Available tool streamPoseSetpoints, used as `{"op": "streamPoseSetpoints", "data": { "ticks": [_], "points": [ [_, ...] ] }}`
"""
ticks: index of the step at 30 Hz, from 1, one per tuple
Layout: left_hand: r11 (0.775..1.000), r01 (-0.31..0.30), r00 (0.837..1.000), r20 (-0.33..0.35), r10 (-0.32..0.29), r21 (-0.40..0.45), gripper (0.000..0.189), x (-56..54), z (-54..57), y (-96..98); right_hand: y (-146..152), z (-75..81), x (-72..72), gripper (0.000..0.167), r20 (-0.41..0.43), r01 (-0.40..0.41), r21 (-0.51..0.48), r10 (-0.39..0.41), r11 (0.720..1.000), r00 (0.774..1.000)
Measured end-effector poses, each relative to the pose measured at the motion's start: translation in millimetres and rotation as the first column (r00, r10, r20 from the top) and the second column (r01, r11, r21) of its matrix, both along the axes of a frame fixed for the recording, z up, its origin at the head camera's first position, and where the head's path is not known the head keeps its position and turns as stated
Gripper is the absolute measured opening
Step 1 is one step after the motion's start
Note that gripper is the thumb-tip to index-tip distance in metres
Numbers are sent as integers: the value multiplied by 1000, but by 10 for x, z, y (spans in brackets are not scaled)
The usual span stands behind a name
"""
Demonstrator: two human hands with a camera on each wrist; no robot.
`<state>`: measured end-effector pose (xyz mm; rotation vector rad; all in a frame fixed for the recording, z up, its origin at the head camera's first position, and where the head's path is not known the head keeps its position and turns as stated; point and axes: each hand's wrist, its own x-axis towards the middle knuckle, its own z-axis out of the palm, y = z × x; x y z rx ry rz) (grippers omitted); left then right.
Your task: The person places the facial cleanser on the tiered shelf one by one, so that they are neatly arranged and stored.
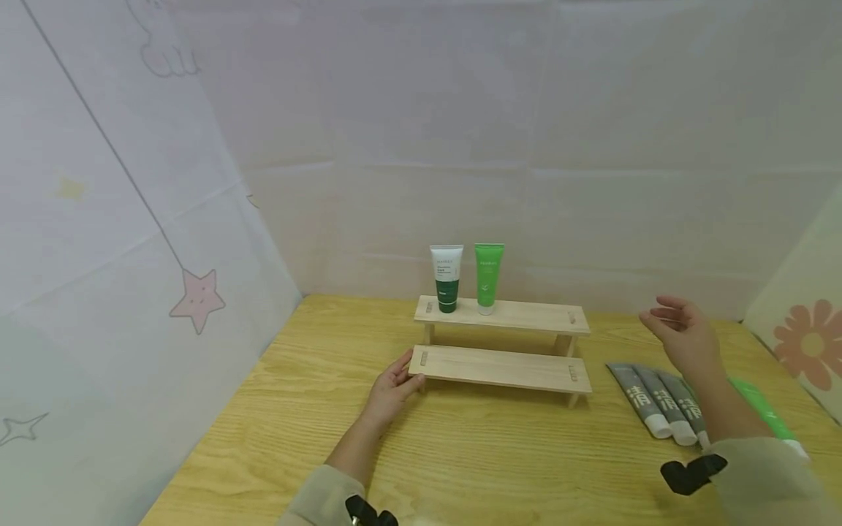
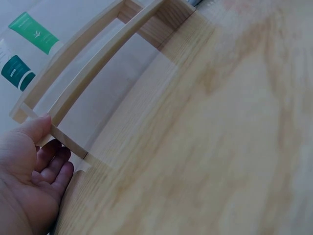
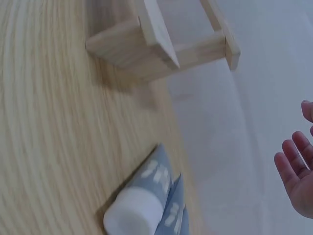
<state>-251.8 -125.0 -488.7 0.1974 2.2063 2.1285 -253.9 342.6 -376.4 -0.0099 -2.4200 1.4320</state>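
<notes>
My left hand [image 1: 388,394] holds the left end of the lower step of a two-tier wooden display stand [image 1: 503,367]. In the left wrist view the thumb lies at the board's corner and the fingers bend in beside the stand's leg [image 2: 70,141]. On the upper step stand a white and dark-green squeeze tube [image 1: 447,274] and a bright green squeeze tube [image 1: 488,274], both cap down. My right hand [image 1: 689,343] is raised, holding nothing, its fingers loosely bent. Below it, three grey squeeze tubes [image 1: 636,398] lie side by side, partly hidden by the forearm.
Another green tube [image 1: 763,409] lies at the right, partly behind the right forearm. The wood-grain table [image 1: 283,431] meets a pale cloth backdrop [image 1: 592,219] close behind the stand. Printed cloth also hangs along the left and right sides.
</notes>
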Motion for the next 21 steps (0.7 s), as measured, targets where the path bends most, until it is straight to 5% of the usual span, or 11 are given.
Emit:
{"op": "streamPoseSetpoints", "data": {
  "ticks": [13, 21],
  "points": [
    [999, 33, 999, -12, -33, 18, 67, -18, 2, -10, 508, -206, 207, 27, 65, 91, -10, -90, 996, 994],
    [999, 11, 1000, -8, -11, 35, 63, -7, 15, 10, 752, -333, 338, 63, 166, 199, 88, -211, 976, 963]
  ]
}}
